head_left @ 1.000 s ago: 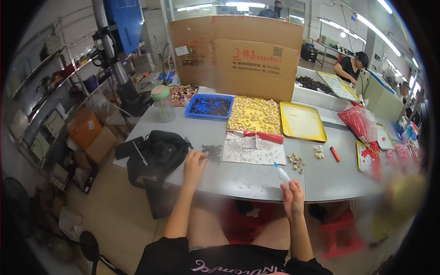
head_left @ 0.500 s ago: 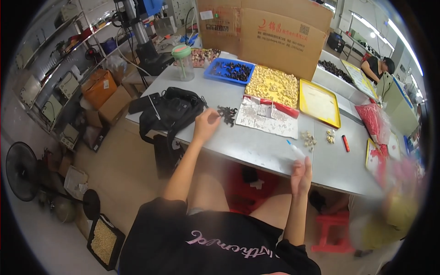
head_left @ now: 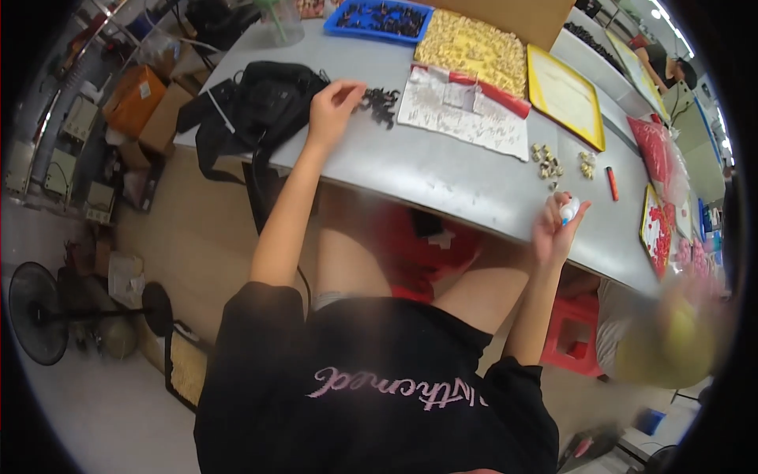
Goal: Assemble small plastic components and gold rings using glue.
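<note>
Upper centre of the frame: the left hand (head_left: 333, 107) reaches across the grey bench (head_left: 442, 170), fingers curled loosely and pinching toward a small heap of black parts (head_left: 382, 103) that lies just right of its fingertips; whether a part is already pinched cannot be told. Just left of that hand lies a black bag (head_left: 264, 99). At right of centre, the right hand (head_left: 557, 225) is closed around a small white tube with a blue tip (head_left: 568, 210), held at the near edge of the bench. Above it lie a scatter of small tan pieces (head_left: 546, 160) and a red marker (head_left: 613, 182); farther up are a clear bag of pale parts (head_left: 466, 110), a tray of yellow pieces (head_left: 474, 49), a blue tray (head_left: 384, 17) and an empty yellow tray (head_left: 564, 95). As a judgement, the pick goes best if one black part is teased clear of the heap with thumb and forefinger while the tube stays upright and steady, well apart from the bag's straps.
</note>
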Tool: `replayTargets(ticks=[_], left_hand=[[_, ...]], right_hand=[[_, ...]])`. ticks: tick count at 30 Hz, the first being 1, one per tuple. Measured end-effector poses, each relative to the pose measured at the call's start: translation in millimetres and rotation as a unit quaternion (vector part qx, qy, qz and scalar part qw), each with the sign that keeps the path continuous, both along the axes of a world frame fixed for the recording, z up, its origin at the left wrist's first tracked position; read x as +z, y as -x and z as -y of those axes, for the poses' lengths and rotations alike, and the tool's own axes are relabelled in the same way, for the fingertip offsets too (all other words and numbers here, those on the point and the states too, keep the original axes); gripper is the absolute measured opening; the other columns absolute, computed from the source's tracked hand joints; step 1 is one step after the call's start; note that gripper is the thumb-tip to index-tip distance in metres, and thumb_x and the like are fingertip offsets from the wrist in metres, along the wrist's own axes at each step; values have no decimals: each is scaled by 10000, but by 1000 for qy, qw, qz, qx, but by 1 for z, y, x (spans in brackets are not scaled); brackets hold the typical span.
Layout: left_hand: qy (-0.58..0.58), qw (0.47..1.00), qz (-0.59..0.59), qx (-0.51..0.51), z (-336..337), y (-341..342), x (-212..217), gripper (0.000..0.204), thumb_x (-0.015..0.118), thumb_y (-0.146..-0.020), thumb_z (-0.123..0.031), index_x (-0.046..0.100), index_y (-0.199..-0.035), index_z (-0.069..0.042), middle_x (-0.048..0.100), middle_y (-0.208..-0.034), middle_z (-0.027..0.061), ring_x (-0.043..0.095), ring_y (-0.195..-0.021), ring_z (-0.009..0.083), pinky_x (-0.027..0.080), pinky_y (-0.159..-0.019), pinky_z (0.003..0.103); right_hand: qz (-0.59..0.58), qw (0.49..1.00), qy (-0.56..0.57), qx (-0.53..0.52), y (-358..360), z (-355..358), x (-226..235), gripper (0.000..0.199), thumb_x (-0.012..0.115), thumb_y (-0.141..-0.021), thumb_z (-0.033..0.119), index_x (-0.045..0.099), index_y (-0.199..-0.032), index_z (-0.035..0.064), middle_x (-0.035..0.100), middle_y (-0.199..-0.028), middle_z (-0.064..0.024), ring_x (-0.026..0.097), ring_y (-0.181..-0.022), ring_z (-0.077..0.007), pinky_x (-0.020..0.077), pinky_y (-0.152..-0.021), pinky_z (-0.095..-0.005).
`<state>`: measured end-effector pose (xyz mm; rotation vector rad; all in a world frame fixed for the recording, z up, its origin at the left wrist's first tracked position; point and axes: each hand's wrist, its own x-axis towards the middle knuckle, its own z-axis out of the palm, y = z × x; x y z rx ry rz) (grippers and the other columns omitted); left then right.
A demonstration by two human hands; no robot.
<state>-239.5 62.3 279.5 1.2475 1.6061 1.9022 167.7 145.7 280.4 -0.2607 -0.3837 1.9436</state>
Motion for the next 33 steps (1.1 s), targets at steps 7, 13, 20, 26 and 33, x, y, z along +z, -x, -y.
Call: replayTargets(ticks=[7,13,20,26,33], left_hand=[[21,999,14,-23,3,-5,4,126,645,-866,-109,679,-935,-10,641,-779,0,570,-722,64,456,-671,199],[18,999,12,-40,1,-5,8,131,648,-853,-68,680,-948,16,679,-838,44,619,-749,89,490,-705,207],[17,997,65,-49,1,5,-4,222,668,-812,-1,626,-1026,40,665,-893,82,636,-817,126,503,-734,230],[50,995,69,-51,6,-13,5,195,690,-793,18,643,-982,7,656,-890,50,622,-820,105,500,-738,222],[70,968,74,-228,-43,-88,63,144,674,-807,8,642,-947,7,664,-924,65,644,-860,133,516,-772,243]], right_hand=[[-106,994,-21,25,-3,-4,-15,424,533,-930,382,511,-960,-40,556,-882,-45,321,-540,-63,298,-451,-191],[-9,998,-48,-44,7,-6,-9,394,516,-956,304,487,-1149,-38,579,-1056,-79,392,-656,-75,374,-535,-183],[56,997,-10,-57,8,-6,-12,267,515,-959,287,576,-1080,57,634,-964,-15,493,-667,-48,408,-559,-186],[52,998,40,-19,0,-12,-14,278,504,-963,294,492,-1070,38,574,-1083,-99,423,-627,-63,376,-519,-179],[124,991,-53,5,39,-70,57,326,473,-972,331,473,-1115,38,596,-1047,-123,427,-594,-56,377,-513,-181]])
